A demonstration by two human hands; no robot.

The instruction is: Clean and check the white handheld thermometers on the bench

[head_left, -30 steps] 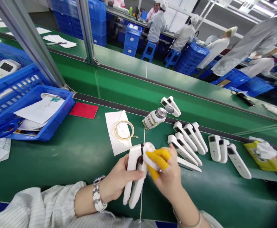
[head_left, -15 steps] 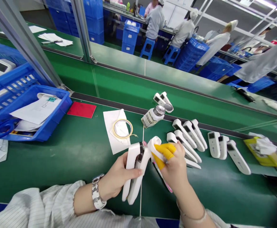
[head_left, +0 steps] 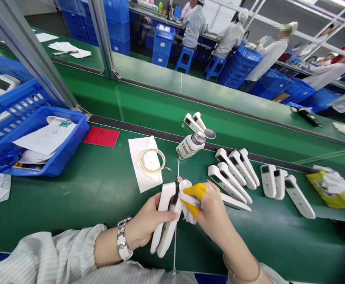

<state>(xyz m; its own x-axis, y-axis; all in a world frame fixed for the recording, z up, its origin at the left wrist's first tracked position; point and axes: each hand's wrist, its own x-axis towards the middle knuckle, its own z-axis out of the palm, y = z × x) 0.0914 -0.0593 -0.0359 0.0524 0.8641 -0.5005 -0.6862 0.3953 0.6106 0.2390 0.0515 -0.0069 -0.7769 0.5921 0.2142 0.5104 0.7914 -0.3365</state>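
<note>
Two white handheld devices [head_left: 168, 230] stand side by side in my left hand [head_left: 147, 221], its thumb across the nearer one. My right hand [head_left: 209, 205], with yellow covers on some fingers, pinches a white cloth [head_left: 187, 201] against the head of the right-hand device. Beyond them is a bottle with a metal top [head_left: 190, 146]. A roll of tape [head_left: 152, 160] rests on white paper [head_left: 137, 165]. Several more white devices [head_left: 231, 185] lie to the right of my right hand.
Blue bins [head_left: 62, 150] with papers stand at the left, beside a red card [head_left: 102, 137]. Three white devices [head_left: 299, 197] and a yellow packet [head_left: 323, 187] lie at the right. A metal post [head_left: 101, 35] rises at the back left. People sit at a far bench.
My right hand and the cloth have moved left and slightly down against the device head. Two devices behind the bottle have shifted left on the green strip.
</note>
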